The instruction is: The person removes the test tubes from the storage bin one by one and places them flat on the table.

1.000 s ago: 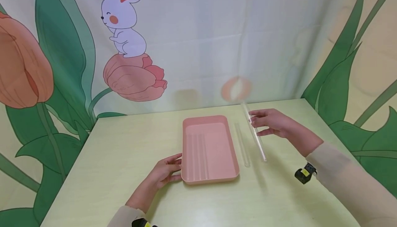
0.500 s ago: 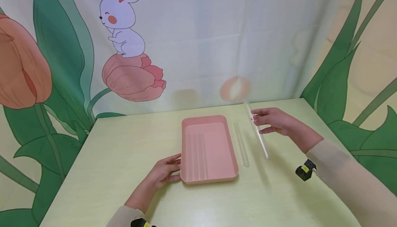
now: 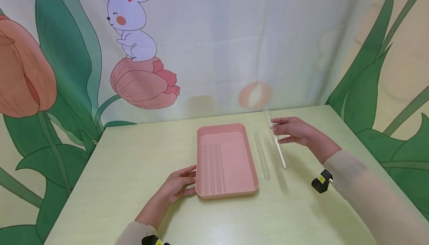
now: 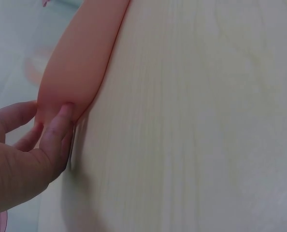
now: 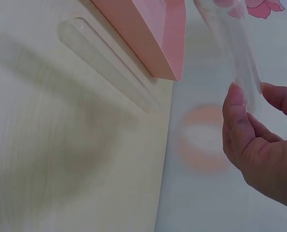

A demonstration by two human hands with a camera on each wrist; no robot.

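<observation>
Thumb and fingers of my right hand (image 3: 291,130) pinch a clear test tube (image 3: 280,153) above the table, right of the pink tray (image 3: 238,163). In the right wrist view this held tube (image 5: 237,53) slants up from the fingertips. A second clear test tube (image 3: 261,157) lies on the table along the tray's right side; its rounded end shows in the right wrist view. Several clear tubes (image 3: 214,170) lie side by side in the tray's left half. My left hand (image 3: 178,185) holds the tray's near left side, fingertips on its outer wall (image 4: 83,53) in the left wrist view.
The pale wooden table (image 3: 134,163) ends at the back against a hanging cloth (image 3: 214,51) printed with a rabbit and tulips. A black wrist device (image 3: 322,181) hangs beneath the right sleeve, another (image 3: 152,239) at the left cuff.
My right hand with its test tube has shifted only slightly, and over the last half second a little left, the forearm more so. The left hand and tray have stayed in place.
</observation>
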